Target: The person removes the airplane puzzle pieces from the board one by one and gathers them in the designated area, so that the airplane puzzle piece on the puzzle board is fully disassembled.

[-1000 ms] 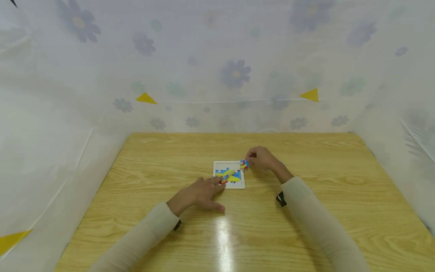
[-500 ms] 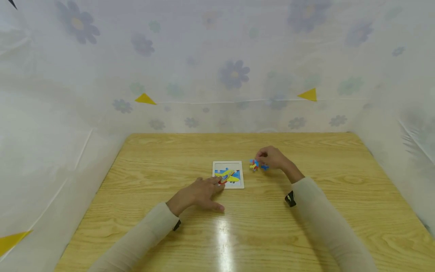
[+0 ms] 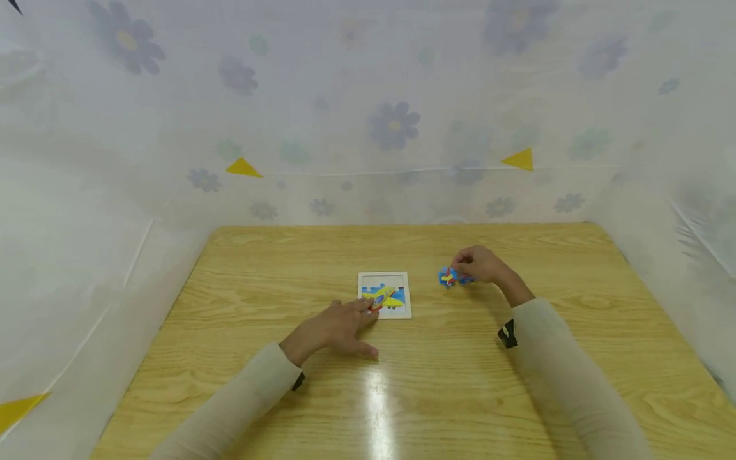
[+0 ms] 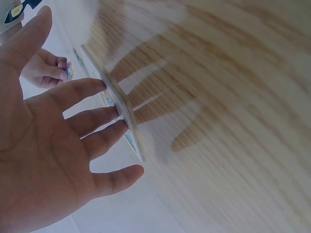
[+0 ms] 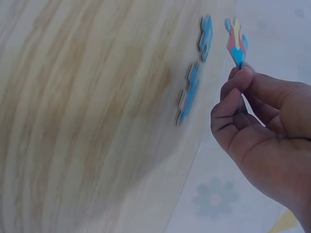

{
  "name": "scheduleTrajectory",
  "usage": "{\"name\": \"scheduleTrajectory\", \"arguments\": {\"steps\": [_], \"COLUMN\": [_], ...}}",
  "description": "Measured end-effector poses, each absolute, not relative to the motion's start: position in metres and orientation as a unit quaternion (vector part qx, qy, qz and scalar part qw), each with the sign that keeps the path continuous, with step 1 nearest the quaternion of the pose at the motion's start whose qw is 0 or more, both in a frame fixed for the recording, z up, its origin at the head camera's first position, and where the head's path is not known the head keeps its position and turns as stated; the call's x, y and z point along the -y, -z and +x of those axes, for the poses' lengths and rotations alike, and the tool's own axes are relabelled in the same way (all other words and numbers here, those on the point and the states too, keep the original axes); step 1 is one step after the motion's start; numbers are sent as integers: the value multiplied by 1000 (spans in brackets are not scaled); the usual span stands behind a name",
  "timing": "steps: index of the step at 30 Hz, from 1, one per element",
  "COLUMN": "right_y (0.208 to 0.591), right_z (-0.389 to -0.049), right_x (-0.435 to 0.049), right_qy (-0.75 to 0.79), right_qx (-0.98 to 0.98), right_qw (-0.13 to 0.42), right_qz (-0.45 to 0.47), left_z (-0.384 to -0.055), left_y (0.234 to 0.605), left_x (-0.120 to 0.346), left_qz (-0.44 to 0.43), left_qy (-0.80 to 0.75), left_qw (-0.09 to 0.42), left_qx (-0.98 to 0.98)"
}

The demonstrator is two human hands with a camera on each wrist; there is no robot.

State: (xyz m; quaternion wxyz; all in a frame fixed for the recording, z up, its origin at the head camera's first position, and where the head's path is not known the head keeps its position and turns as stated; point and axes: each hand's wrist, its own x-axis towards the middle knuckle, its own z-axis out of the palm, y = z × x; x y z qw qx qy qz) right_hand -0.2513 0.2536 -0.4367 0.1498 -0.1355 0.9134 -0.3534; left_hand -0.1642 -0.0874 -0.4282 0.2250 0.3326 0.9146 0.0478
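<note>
A square white puzzle frame (image 3: 409,300) lies mid-table, its lower part filled with a yellow airplane picture (image 3: 386,298) on blue. My left hand (image 3: 344,327) rests with spread, straight fingers on the frame's left side; the left wrist view shows its fingertips (image 4: 116,112) at the frame's edge. To the right, my right hand (image 3: 482,263) pinches a puzzle piece (image 5: 237,43) in blue, red and yellow between thumb and fingers, raised off the table. Blue puzzle pieces (image 5: 190,92) lie on the table beneath it, partly hidden by that hand in the head view.
The wood-grain table (image 3: 287,262) reaches back to a white curtain (image 3: 322,83) printed with flowers, which also encloses both sides. Yellow triangles (image 3: 519,160) are on the curtain. Black straps (image 3: 508,333) sit at both wrists.
My right hand has moved to the right, away from the frame, carrying the pinched puzzle piece toward the blue pieces. The left hand has stayed on the frame.
</note>
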Motion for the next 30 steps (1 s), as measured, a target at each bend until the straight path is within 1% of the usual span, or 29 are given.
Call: {"name": "scheduleTrajectory", "arguments": {"steps": [4, 14, 30], "right_y": [433, 431, 432], "right_z": [-249, -249, -250], "right_x": [-263, -288, -313], "right_qy": [352, 335, 296], "right_qx": [-914, -917, -932], "right_qw": [156, 167, 180], "right_qz": [-125, -137, -109], "left_z": [-164, -166, -163], "left_y": [428, 432, 429], "left_x": [88, 90, 91], "left_qz": [333, 345, 336], "left_qy": [-51, -50, -58], "left_qw": [225, 213, 223], "left_qx": [-914, -913, -913]}}
